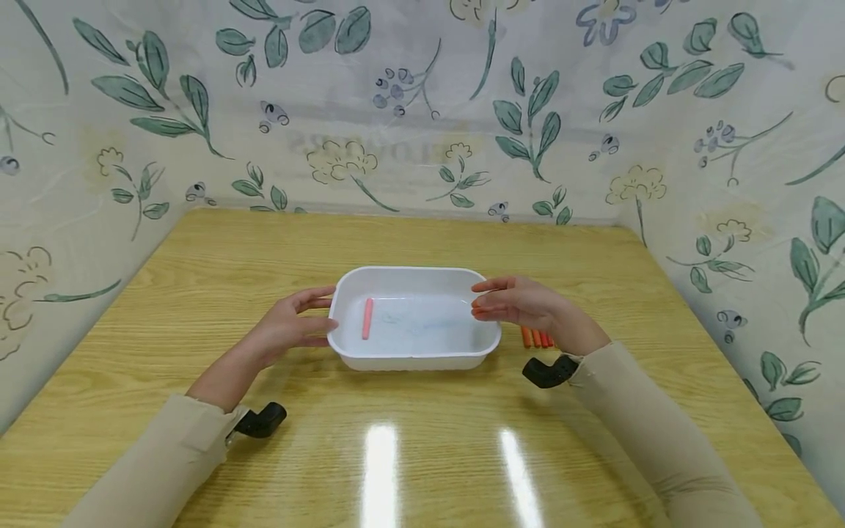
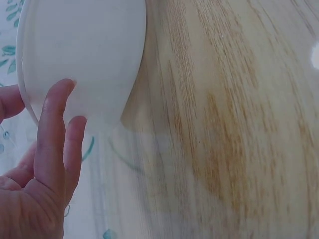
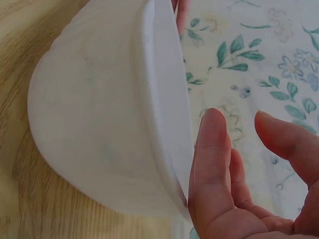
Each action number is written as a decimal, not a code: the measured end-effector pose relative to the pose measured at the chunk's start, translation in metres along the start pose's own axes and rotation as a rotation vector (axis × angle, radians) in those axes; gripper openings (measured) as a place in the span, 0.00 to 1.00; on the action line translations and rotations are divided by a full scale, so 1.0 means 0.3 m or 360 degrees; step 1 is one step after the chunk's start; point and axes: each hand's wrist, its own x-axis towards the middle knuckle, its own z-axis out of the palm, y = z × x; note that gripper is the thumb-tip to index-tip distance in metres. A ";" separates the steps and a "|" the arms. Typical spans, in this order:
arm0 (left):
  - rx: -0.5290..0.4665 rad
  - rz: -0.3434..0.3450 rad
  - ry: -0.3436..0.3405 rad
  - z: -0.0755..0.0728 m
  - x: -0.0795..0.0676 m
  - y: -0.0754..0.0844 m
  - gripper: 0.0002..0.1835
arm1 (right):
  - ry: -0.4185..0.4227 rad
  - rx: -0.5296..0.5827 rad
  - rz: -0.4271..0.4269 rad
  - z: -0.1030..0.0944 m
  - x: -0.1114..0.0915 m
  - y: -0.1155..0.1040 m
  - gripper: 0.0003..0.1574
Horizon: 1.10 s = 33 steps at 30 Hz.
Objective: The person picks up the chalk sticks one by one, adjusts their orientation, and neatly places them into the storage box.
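Note:
A white plastic tub [image 1: 412,362] with rounded corners sits upright on the wooden table. Inside it, near the left end, lies a pink chalk-like stick [image 1: 367,318]. My left hand [image 1: 292,323] holds the tub's left end, thumb over the rim and fingers spread along the outer wall. In the left wrist view the fingers [image 2: 52,119] lie against that wall. My right hand [image 1: 524,302] is at the tub's right rim with nothing in its grasp. Its fingers [image 3: 212,164] are extended and loosely bent, the thumb apart. Several orange and red sticks [image 1: 536,337] lie beyond the tub's right end, partly hidden by this hand.
The wooden table [image 1: 317,455] stretches around the tub, with two bright light reflections near its front. A flower-patterned sheet [image 1: 422,147] rises behind the table and along both sides. Faint bluish marks show on the tub's inner floor.

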 end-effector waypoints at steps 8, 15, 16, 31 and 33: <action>-0.0012 -0.0011 0.0005 0.003 -0.004 0.003 0.38 | 0.0016 -0.0085 -0.0040 -0.050 -0.043 0.023 0.27; 0.0010 -0.0022 0.0022 -0.001 0.000 -0.001 0.37 | 0.0091 0.0003 -0.0068 -0.100 -0.070 0.045 0.26; 0.0011 -0.0024 0.0026 -0.001 0.001 -0.001 0.37 | 0.0104 0.0012 -0.0066 -0.107 -0.075 0.049 0.27; -0.0004 -0.0007 0.0015 -0.002 0.002 -0.006 0.38 | 0.0242 0.0004 -0.0068 -0.218 -0.139 0.120 0.37; -0.0003 -0.0016 0.0021 -0.003 0.004 -0.006 0.38 | 0.0257 0.0027 -0.0095 -0.232 -0.150 0.126 0.37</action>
